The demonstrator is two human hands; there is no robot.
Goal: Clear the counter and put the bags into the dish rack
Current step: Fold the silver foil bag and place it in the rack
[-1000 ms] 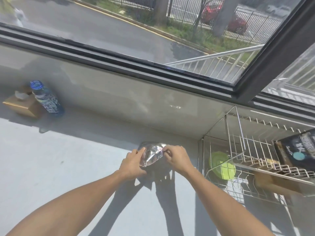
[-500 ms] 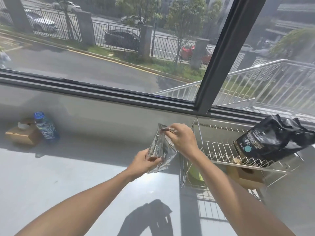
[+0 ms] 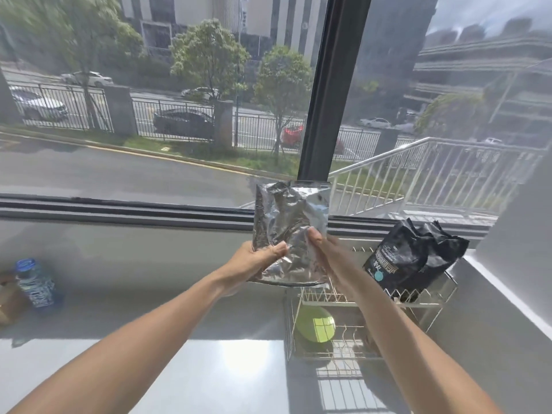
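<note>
A crinkled silver foil bag (image 3: pixel 291 216) stands upright in the air above the counter, in front of the window. My left hand (image 3: pixel 255 259) grips its lower left edge and my right hand (image 3: pixel 324 252) pinches its lower right part. Just to the right, a wire dish rack (image 3: pixel 424 300) sits on the counter. A black printed bag (image 3: pixel 412 261) rests on the rack's upper tier. The silver bag hangs left of the rack, a little above its top tier.
A green round lid or plate (image 3: pixel 316 324) leans in the rack's lower tier. At the far left stand a blue-capped bottle (image 3: pixel 35 283) and a brown box (image 3: pixel 9 300). The grey counter (image 3: pixel 179 369) ends at a wall on the right.
Both hands lifted the silver bag from the counter and raised it upright toward the rack. My view tilted up toward the window.
</note>
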